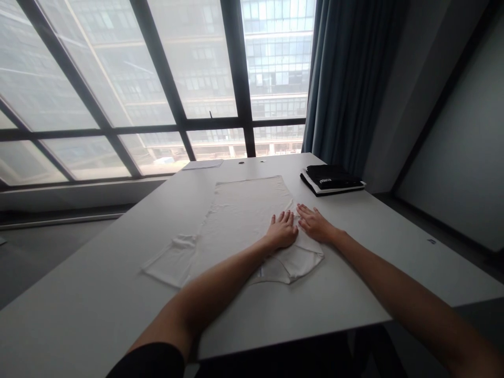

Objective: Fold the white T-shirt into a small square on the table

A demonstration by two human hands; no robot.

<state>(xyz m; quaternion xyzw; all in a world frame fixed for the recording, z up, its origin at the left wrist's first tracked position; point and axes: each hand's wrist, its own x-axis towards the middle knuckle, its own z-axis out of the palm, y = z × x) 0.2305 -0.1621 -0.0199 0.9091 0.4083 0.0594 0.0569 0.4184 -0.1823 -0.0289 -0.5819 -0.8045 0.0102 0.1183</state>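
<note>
A white T-shirt (240, 215) lies spread flat on the white table (118, 294), its neck toward me and one short sleeve sticking out to the left. My left hand (282, 230) rests palm down on the shirt near its right shoulder, fingers stretched flat. My right hand (315, 223) lies flat right beside it, on the shirt's right edge where a sleeve is folded in, fingers extended. Both hands hold nothing.
A stack of folded black and white clothes (332, 179) sits at the table's far right corner. A sheet of paper (202, 164) lies at the far edge by the window. A blue curtain (346, 79) hangs behind the stack.
</note>
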